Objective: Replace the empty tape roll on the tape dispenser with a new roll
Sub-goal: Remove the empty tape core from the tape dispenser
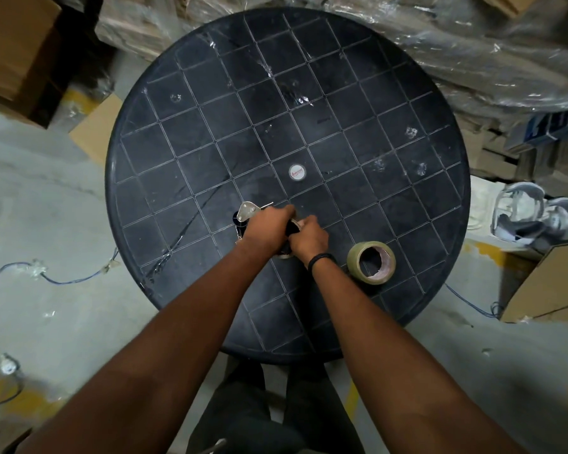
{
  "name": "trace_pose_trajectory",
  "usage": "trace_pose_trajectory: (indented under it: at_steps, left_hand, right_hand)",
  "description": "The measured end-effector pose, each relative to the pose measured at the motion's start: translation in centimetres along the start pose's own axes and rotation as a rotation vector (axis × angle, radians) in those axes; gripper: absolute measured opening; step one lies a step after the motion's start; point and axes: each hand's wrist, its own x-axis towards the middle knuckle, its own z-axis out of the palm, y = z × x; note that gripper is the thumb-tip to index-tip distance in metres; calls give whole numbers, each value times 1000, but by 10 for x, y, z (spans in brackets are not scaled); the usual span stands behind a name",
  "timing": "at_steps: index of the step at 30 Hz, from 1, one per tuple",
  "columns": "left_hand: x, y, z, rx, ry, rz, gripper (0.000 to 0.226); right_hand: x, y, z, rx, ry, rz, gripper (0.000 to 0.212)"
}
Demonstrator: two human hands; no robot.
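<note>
A tape dispenser (246, 213) with a metal plate and dark body lies on the round black table (210, 132), near its front left. My left hand (268, 226) is closed around the dispenser's body. My right hand (309, 239) presses against it from the right, fingers curled over a pale cardboard core (284, 256) that shows only as a thin edge beneath both hands. A new roll of tan tape (371, 263) lies flat on the table just right of my right wrist, untouched.
Plastic-wrapped bundles (440, 44) crowd the table's far edge. Cardboard boxes (17, 50) stand at the left and another box (551, 286) at the right. A blue cable (63, 280) trails on the floor to the left. A round sticker (296, 172) marks the table's centre.
</note>
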Motion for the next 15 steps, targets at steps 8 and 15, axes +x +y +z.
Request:
trace_pose_trajectory:
  at_steps: [8,15]
  left_hand:
    - [-5,1,-13,40,66,-52,30]
    - [-45,-19,14,-89,415,80,70]
  right_hand:
    - [3,-10,-24,-61,-31,-94,19]
    - [9,3,-53,34,-25,-111,13]
